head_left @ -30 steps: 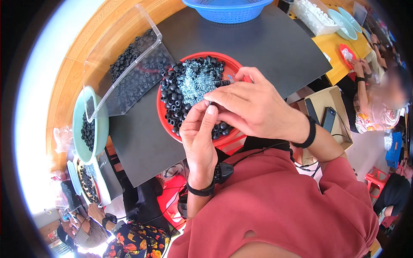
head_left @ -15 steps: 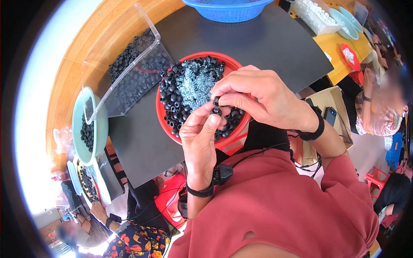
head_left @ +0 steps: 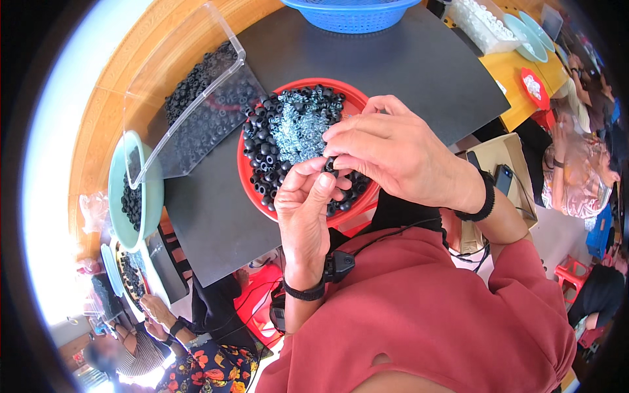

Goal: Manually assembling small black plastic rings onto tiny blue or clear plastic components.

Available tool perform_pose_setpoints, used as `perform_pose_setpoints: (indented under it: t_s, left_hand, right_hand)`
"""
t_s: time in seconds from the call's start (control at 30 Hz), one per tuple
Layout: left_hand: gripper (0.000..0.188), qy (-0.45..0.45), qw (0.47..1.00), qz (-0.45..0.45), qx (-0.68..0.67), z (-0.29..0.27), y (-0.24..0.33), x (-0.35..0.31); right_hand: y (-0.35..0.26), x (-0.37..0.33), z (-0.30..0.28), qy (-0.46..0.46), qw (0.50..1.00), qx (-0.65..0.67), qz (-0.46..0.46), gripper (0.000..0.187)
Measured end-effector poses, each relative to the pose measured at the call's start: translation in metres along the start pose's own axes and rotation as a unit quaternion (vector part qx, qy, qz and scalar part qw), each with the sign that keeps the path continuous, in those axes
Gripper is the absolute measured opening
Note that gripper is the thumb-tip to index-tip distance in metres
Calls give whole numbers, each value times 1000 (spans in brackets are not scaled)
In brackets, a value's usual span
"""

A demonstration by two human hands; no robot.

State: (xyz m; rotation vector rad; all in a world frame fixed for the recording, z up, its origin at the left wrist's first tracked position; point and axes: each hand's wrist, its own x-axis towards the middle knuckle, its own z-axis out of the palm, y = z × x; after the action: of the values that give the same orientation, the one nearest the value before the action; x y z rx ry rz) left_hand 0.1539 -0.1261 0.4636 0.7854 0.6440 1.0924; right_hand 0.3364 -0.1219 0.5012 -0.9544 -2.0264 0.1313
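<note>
Over the red basin (head_left: 244, 180), my two hands meet at fingertip height. My left hand (head_left: 303, 216) is closed, pinching a small black round plastic part (head_left: 331, 166) between thumb and fingers. From the right, my right hand (head_left: 409, 157) has its thumb and fingertips closed on the top of that part; whether a second small piece sits between them is hidden. Below, the basin holds many black hollow round parts (head_left: 262, 157) with a heap of small silvery coil springs (head_left: 298, 131) on top.
A clear plastic bin (head_left: 177, 154) of black parts lies tilted left of the basin, beside a pale green bowl (head_left: 157, 196). A blue basket (head_left: 354, 18) stands at the dark table's (head_left: 432, 72) far edge. A cardboard box (head_left: 517, 154) sits at right. Co-workers work at both sides.
My right hand has come down slightly, its fingertips now on the part in my left hand; the dark piece it pinched no longer shows separately. At lower left a co-worker's hands have moved.
</note>
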Motion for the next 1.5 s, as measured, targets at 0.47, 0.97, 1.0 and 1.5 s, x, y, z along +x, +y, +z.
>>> perform_pose_setpoints:
  t_s: [0.47,0.97,1.0,1.5]
  left_hand:
    - [28,-25,1000,-1,0,12,-2,1]
    - [30,-37,999,16,-25,5,-6,1]
    - [28,-41,999,11,-23,5,-6,1]
    - [22,-22,998,46,27,6,-7,-9]
  right_hand:
    - [-19,-4,-5,-77,993,-84,26,34]
    - [-9,-6,27,71,985,-154,-43,37]
    - [-9,-6,26,71,983,-164,-46,37]
    - [-15,-7,9,-6,981,-192,-41,35]
